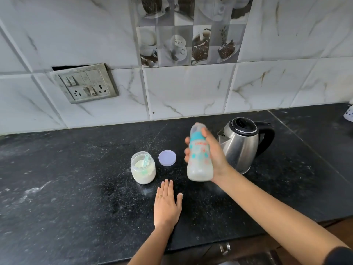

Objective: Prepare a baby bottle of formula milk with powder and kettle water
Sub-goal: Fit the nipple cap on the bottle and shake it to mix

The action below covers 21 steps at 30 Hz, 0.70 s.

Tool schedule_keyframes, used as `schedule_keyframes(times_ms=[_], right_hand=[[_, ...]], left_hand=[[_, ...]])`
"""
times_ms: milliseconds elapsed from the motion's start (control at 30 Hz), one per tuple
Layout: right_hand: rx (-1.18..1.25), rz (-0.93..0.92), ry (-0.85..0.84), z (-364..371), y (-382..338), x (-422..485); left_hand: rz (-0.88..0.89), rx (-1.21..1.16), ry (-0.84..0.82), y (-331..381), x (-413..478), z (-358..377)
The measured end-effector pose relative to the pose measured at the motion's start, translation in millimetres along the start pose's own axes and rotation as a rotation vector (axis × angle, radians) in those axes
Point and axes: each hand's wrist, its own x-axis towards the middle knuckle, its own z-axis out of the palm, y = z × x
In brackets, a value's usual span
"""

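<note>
The right hand (pixel 212 155) is gripping the see-through, blue-dotted plastic baby bottle (pixel 199 155) in the air, just in front of the shiny steel kettle (pixel 242 144). The bottle is looking milky and blurry, so it is probably being shaken to mix. The left hand (pixel 167 203) is lying flat and empty below the grip. The next move is calling for a tight hold.

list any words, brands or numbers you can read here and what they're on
Nothing here can be read for certain.
baby bottle: a short red print under the teal collar, too motion-blurred to read.
kettle: no print shows.
powder jar: no readable label.
switch board: no markings legible.
picture tiles: cups and coffee beans only, no text.
</note>
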Motion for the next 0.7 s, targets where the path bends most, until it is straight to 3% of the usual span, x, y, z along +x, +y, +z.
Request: schedule_keyframes(times_ms=[67,200,367,567,700], right_hand=[[-0.047,-0.022,-0.053,3.0,1.1,-4.0],[0.255,-0.116,0.106,11.3,-23.6,12.8],[-0.012,-0.014,-0.014,2.4,-0.3,-2.1],[0.212,-0.092,0.135,3.5,-20.6,15.3],[-0.044,0.004,-0.006,1.1,5.1,3.2]], left_hand=[[-0.006,-0.004,0.003,0.5,-0.3,0.6],[-0.008,0.014,0.004,-0.2,-0.2,-1.0],[-0.003,0.002,-0.003,0.9,0.2,-1.9],[0.003,0.019,-0.007,-1.5,0.2,-0.1],[-0.003,0.008,-0.014,-2.3,1.2,3.1]])
